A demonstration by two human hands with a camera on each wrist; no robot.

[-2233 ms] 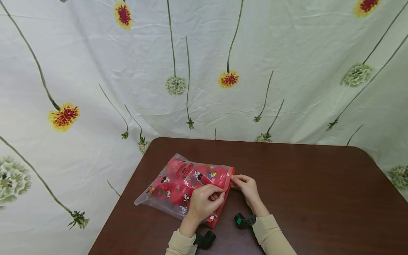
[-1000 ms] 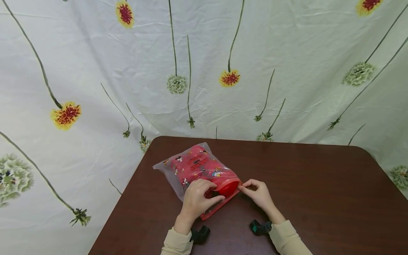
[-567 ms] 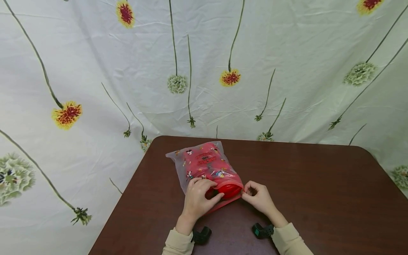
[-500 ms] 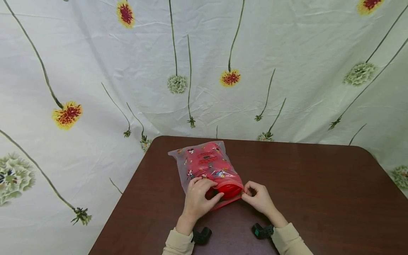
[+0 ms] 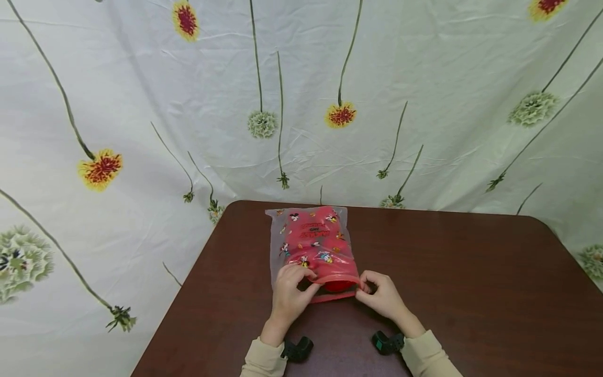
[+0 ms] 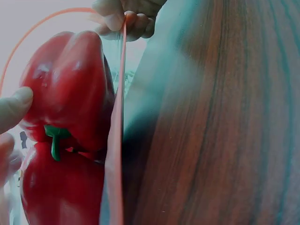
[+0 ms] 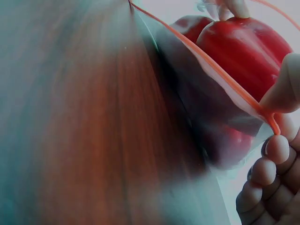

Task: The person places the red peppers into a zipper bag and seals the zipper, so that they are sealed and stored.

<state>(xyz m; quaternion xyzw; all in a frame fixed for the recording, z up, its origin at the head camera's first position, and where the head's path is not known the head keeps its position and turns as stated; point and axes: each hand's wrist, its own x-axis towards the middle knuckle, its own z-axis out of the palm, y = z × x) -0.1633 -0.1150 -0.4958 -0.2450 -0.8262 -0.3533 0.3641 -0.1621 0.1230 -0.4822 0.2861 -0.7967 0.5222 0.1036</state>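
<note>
A clear plastic bag (image 5: 282, 230) with a red rim and cartoon print lies on the table, its mouth gaping towards me. Inside are glossy red bell peppers (image 6: 70, 79); one shows a green stem in the left wrist view. My left hand (image 5: 289, 296) holds the upper rim at the left of the mouth, thumb inside close by a pepper. At the right corner of the mouth, my right hand (image 5: 383, 296) pinches the red rim (image 7: 234, 86) between thumb and curled fingers. Bag film and print cover most of the peppers in the head view.
The dark brown wooden table (image 5: 447, 283) stretches off to the right and behind the bag. A pale flower-printed cloth (image 5: 301, 157) hangs beyond its far edge. Black bands with small devices (image 5: 299, 350) sit on both wrists.
The bag has swung round from lying leftwards to point away from me, its mouth now at the front. Its mouth has opened, showing red peppers. The left hand has shifted onto the upper rim.
</note>
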